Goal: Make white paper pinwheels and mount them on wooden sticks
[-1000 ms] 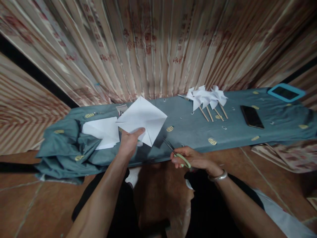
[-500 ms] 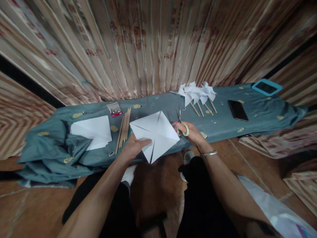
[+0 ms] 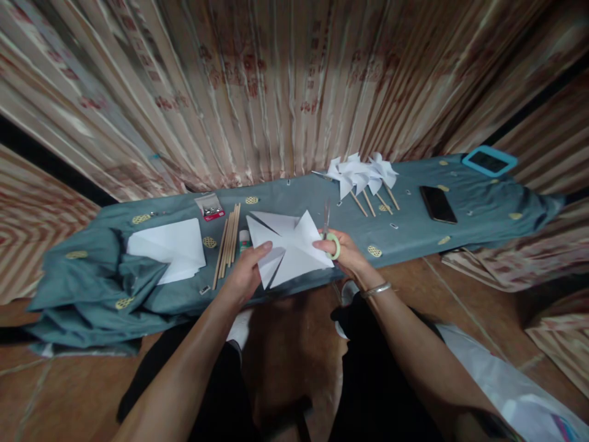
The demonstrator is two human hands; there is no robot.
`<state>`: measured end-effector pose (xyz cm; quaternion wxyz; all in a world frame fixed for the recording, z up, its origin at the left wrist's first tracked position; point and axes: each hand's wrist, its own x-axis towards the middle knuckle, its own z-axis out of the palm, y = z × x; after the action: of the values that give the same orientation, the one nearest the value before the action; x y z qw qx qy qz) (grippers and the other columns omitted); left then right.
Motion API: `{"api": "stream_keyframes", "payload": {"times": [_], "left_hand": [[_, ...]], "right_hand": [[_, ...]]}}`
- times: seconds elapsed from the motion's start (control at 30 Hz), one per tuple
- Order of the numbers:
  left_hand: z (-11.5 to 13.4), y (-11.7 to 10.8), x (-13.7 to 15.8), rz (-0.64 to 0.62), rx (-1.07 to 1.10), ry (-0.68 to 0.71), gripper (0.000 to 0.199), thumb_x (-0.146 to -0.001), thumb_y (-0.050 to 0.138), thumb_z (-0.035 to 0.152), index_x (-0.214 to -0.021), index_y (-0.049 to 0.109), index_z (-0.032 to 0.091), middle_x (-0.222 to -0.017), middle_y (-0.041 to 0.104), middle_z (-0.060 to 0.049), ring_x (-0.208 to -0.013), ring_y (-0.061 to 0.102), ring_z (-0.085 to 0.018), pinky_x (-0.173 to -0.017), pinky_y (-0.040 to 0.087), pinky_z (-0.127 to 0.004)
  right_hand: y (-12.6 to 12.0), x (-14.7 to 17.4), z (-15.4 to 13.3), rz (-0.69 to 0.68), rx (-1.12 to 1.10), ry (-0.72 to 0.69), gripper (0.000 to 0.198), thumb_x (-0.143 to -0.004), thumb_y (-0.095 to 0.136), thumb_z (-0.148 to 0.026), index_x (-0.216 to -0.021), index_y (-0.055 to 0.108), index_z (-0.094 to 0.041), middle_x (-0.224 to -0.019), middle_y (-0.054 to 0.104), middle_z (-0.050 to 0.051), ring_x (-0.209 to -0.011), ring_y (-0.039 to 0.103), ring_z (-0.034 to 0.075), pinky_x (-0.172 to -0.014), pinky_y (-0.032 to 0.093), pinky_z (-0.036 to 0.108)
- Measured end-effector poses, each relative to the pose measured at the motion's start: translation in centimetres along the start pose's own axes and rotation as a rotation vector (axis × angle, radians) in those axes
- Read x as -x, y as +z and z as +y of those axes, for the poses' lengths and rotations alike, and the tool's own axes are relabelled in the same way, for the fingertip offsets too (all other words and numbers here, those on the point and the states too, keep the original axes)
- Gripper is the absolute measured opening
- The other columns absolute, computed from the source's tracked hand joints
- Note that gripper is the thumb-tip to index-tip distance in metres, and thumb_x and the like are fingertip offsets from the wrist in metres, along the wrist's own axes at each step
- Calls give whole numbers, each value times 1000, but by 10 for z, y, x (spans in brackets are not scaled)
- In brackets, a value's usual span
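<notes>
A white paper square (image 3: 291,245) with slits cut in from its corners hangs over the front part of the table. My left hand (image 3: 248,270) pinches its left side, thumb on top. My right hand (image 3: 343,252) is closed around green-handled scissors (image 3: 333,247), blades pointing away from me, and its thumb also touches the right edge of the paper. Just beyond my left hand stands a glue stick (image 3: 243,238) with a white cap. Beside that lies a bundle of wooden sticks (image 3: 227,242).
White paper pinwheels (image 3: 361,174) on sticks lie at the back right. A phone (image 3: 437,204) and a blue-framed device (image 3: 489,161) sit farther right. On the left are a stack of paper (image 3: 170,245) and a small box of pins (image 3: 210,207). Curtains (image 3: 257,92) hang behind the cloth-covered table (image 3: 285,196).
The paper has turned and its flaps now bend up. My right hand has moved left with the scissors and come to the paper's edge. The glue stick has come into sight.
</notes>
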<state>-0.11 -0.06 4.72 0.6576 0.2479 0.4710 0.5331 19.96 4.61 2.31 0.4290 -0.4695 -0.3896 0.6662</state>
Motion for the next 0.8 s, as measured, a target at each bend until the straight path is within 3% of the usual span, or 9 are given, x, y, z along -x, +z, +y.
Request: {"api": "stream_keyframes", "payload": {"times": [0.17,0.3,0.47,0.67,0.8], "left_hand": [[5,11,3,-100,187,57,52,-56,79,55,-92,67,19,-100,70,-10,-102,65,-29,-88,53,-45],[-4,17,0,-140,200,100,47,-56,82,51,-86,65,19,-94,69,-6,-100,63,-25,-92,50,-44],[-16,27,-6,-3,128,204,39,-53,86,25,-85,65,19,-90,71,-3,-95,65,-21,-93,48,-39],[-20,26,-14,137,161,306,57,-48,87,24,-101,67,18,-91,75,-6,-94,68,-24,-95,48,-40],[-19,18,-17,180,126,321,57,-48,84,22,-102,68,18,-89,75,-5,-91,69,-25,-94,49,-42]], "right_hand": [[13,-10,6,150,-198,-84,37,-47,83,-28,-77,65,-18,-64,67,-4,-57,57,12,-60,45,24],[22,-18,14,212,-265,-151,34,-49,80,-29,-76,64,-18,-64,66,-5,-56,57,12,-59,44,25],[36,-19,19,173,-275,-222,33,-50,79,-29,-78,65,-19,-66,68,-5,-58,58,12,-64,47,27],[50,-10,15,111,-200,-216,42,-49,84,-38,-82,65,-19,-67,69,-3,-63,62,15,-65,49,28],[53,-3,11,92,-73,-203,45,-50,84,-46,-79,64,-19,-66,66,-3,-63,59,13,-63,48,26]]}}
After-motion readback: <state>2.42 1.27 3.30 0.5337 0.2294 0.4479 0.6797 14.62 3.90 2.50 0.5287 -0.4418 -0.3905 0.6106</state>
